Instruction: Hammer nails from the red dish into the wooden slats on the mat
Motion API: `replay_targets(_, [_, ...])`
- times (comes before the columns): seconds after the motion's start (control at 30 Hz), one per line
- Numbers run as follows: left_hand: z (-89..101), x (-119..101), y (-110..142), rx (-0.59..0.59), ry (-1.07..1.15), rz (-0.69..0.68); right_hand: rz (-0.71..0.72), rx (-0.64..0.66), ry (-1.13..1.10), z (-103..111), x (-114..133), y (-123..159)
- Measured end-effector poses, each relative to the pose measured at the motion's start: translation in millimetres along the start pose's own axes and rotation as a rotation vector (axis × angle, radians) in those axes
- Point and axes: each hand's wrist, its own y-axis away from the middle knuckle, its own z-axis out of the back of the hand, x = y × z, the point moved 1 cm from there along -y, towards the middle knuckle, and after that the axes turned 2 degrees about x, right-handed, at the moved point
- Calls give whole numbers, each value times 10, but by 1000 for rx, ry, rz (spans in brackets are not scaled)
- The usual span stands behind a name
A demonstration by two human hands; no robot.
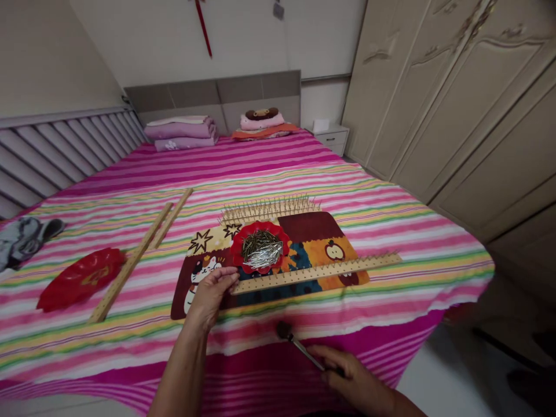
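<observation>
My left hand (217, 285) is closed at the left end of a long wooden strip (299, 277), fingertips together; whether a nail is also between them cannot be seen. Thin nails stand up along the strip, clearest towards its right end. In my right hand (347, 373) is a hammer (304, 351) with a dark head and metal shaft, held low in front of the strip. A red scalloped dish (237, 259) heaped with loose nails (262, 250) sits just behind the strip, on a patterned mat (307, 227).
Several nail-studded strips (271, 208) lie behind the dish. Two bare wooden strips (130, 266) and a red oval tray (82, 279) lie to the left, with grey cloth (28, 237) beyond. Folded bedding (186, 133) rests by the headboard (195, 95). Wardrobe doors (478, 110) stand right.
</observation>
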Motion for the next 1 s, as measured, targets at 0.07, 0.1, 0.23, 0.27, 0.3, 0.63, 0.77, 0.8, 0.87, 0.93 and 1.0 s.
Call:
replay_targets(0.07, [-9, 90, -15, -3, 18, -24, -10, -17, 21, 3, -26, -6])
replay_targets(0.1, [-18, 136, -27, -11, 20, -35, -14, -21, 34, 4, -34, -7])
replay_targets(0.23, [-69, 291, -86, -60, -20, -75, -31, -29, 68, 12, -45, -6])
replay_targets(0.27, [-80, 317, -99, -71, -34, -87, -33, -27, 64, 13, -44, -3])
replay_targets(0.3, [-89, 338, -109, -79, -45, -101, -32, -25, 56, 13, -41, -1])
replay_targets(0.63, [-99, 395, -119, -102, -227, -179, -43, -18, 41, 22, -74, -3])
replay_targets(0.77, [-101, 440, -97, -100, -358, -244, -8, 2, 11, 2, 53, 28])
replay_targets(0.8, [-102, 446, -88, -102, -385, -256, 4, 17, -16, -7, 111, 43])
replay_targets(0.87, [-103, 447, -67, -106, -439, -271, 20, 36, -42, -25, 245, 73])
replay_targets(0.93, [-107, 434, -50, -108, -494, -273, 23, 31, -36, -38, 399, 84])
replay_targets(1.0, [-113, 421, -40, -110, -541, -262, 32, 4, -16, -49, 578, 54])
